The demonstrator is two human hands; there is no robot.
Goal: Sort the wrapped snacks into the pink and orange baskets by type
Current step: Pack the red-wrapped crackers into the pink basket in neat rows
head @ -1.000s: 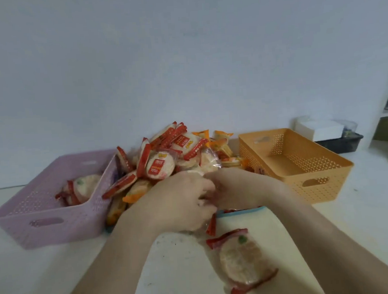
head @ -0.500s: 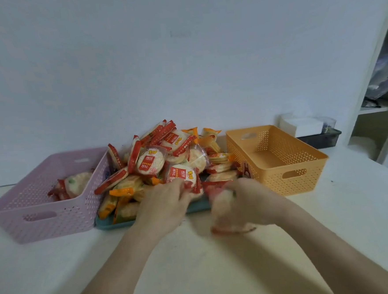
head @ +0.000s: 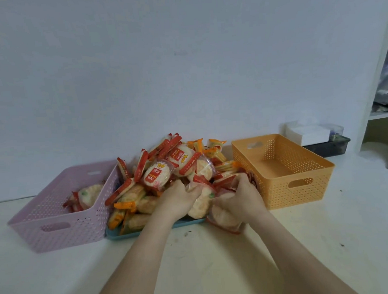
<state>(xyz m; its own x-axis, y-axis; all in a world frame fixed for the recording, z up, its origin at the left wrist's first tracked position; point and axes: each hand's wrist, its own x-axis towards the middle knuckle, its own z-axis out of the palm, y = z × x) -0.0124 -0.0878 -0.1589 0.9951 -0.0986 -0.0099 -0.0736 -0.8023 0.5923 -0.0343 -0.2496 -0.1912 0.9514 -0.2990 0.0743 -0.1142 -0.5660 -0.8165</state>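
1. Head view: a heap of wrapped snacks (head: 167, 171) lies piled on a blue tray (head: 153, 230) in the middle of a pale table (head: 197, 273), against a plain wall.
2. Most of the wrappers on the heap have red ends and show round pale crackers; a smaller number have orange ends, at the far right of the heap and along its near-left edge.
3. The pink basket (head: 56, 227) stands just left of the tray, touching its left end. A few red-ended snacks (head: 86, 196) lie inside it, toward its right wall.
4. The orange basket (head: 306, 185) stands just right of the heap; no snack shows on the visible part of its floor.
5. The left hand (head: 178, 199) is on the near side of the heap, fingers curled over a red-ended packet (head: 202, 203); whether it truly grips it I cannot tell.
6. The right hand (head: 240, 199) is closed around another red-ended snack (head: 223, 218), which hangs at the tray's near-right corner, beside the orange basket.
7. The two hands are close together, nearly touching.
8. Far right, behind the orange basket, a dark tray (head: 331, 147) holds a white box (head: 309, 133), next to a white shelf unit (head: 383, 115).
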